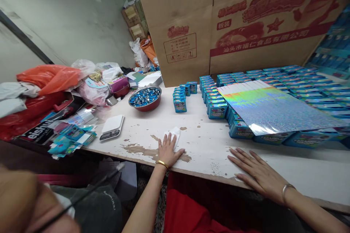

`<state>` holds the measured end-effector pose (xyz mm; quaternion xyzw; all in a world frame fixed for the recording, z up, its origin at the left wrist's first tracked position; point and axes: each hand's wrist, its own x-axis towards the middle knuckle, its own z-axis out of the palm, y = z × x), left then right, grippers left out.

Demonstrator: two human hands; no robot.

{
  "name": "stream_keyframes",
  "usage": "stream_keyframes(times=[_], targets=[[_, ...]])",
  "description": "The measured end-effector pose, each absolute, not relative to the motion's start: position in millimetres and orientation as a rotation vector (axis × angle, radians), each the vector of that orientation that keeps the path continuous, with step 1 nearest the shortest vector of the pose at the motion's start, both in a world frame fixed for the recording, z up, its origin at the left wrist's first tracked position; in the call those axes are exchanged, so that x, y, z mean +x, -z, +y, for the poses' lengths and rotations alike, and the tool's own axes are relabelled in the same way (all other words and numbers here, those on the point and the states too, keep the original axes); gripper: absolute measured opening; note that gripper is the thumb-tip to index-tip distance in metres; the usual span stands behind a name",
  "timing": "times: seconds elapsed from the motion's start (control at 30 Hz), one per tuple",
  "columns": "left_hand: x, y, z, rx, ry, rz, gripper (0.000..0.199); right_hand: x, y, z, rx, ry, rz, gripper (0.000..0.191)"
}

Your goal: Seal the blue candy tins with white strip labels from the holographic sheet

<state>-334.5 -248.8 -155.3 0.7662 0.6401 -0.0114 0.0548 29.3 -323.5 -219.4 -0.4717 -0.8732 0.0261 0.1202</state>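
My left hand (168, 152) lies flat near the table's front edge, fingers spread, its fingertips over a small white tissue (175, 133). My right hand (254, 171) rests palm down on the white table (202, 145) further right, fingers apart and nothing in it. Beyond it stand packed rows of blue boxes (217, 111), with a shiny holographic sheet (273, 107) lying on top. A short row of blue boxes (179, 105) stands apart, ahead of my left hand.
A metal bowl (146, 107) of small blue wrapped pieces and a white scale (112, 127) stand at the left. Bags (51, 78) and flat blue packaging (73, 133) are heaped further left. A large carton (186, 18) rises behind. Someone's blurred hand (32, 204) shows at lower left.
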Motion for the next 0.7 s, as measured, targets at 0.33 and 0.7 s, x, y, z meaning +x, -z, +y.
stream_keyframes(times=[0.33, 0.7], targets=[[-335.1, 154.8, -248.7, 2.319, 0.036, 1.943, 0.080, 30.6, 221.8, -323.7, -1.371, -0.081, -2.530, 0.059], [-335.8, 157.5, -247.9, 2.325, 0.032, 1.947, 0.080, 29.6, 222.2, -322.5, -1.357, -0.098, -2.519, 0.060]])
